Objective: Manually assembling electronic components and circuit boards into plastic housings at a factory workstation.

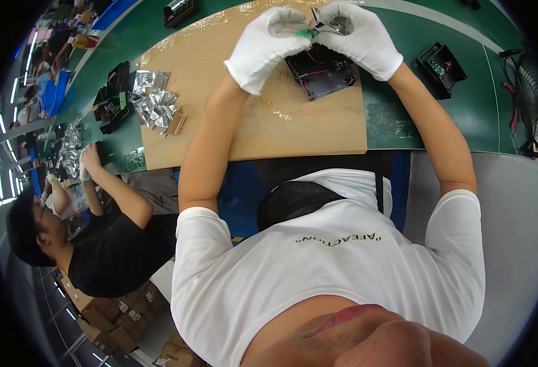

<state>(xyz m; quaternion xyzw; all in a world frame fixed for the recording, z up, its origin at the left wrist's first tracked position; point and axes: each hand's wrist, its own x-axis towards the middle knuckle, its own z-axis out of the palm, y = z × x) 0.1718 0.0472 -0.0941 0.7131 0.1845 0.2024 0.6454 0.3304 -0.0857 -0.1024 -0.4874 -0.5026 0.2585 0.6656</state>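
Green matting covers the long desk [483, 110], and a brown board [269, 122] lies on it as a work pad, so small parts stay on a plain patch within reach; both gloved hands are raised at twelve o'clock above its far edge. Left hand [263, 46] pinches a small green circuit board [305, 33] between thumb and fingertips, keeping it level and close to the other hand; right hand [361, 37] is clenched round a metal hand tool [330, 25] whose tip meets the circuit board, so the two hands brace each other. Directly beneath them sits an open black housing [324, 73] with red wires, near enough that the circuit board hangs just above it. At nine o'clock on the brown board lies a heap of silver foil bags [154, 101]; another black housing [441, 68] waits at two o'clock on the matting; a co-worker in black [116, 244] works at eight o'clock.
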